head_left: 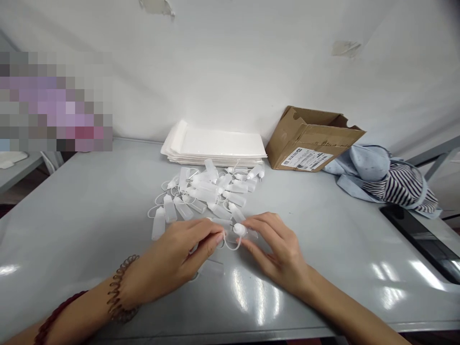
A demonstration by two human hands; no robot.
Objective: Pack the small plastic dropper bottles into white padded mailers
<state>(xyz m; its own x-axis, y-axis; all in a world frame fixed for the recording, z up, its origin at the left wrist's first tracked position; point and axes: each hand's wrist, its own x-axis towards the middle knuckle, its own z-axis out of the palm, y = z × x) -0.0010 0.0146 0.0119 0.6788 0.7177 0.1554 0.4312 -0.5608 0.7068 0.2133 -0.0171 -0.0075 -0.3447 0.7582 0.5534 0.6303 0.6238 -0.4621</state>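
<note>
**Q.** Centre of the figure: what is held, and where?

**A.** A small translucent bottle (222, 223) sits between both hands, just above the counter (89, 201) and near its front edge. The left hand (179, 251) has its grip closed on the bottle's body, thumb against forefinger. The right hand (278, 249) has its grip closed on the white cap (239, 230). A thin tether (232, 245) hangs in a loop between cap and bottle.

**Q.** Which step does the pose indicate?

**A.** By judgement, the cap is being brought to the bottle's neck. The fingertips hide the neck, so I cannot tell whether the cap is seated.

**Q.** What would the next move call for?

**A.** Again by judgement, the cap needs to sit square to the neck while the left grip holds the body firm. The tether must be kept out of the joint. The parts look small and soft, so light pressure should be enough.

**Q.** And the surroundings?

**A.**
- A pile (204, 191) of similar bottles lies just behind the hands, with their tethers trailing out.
- A stack (215, 143) of white sheets or bags lies behind the pile, at the wall.
- A tilted cardboard box (312, 139) stands to the right of the stack.
- Bundled cloth (388, 177) lies just beside the box.
</note>
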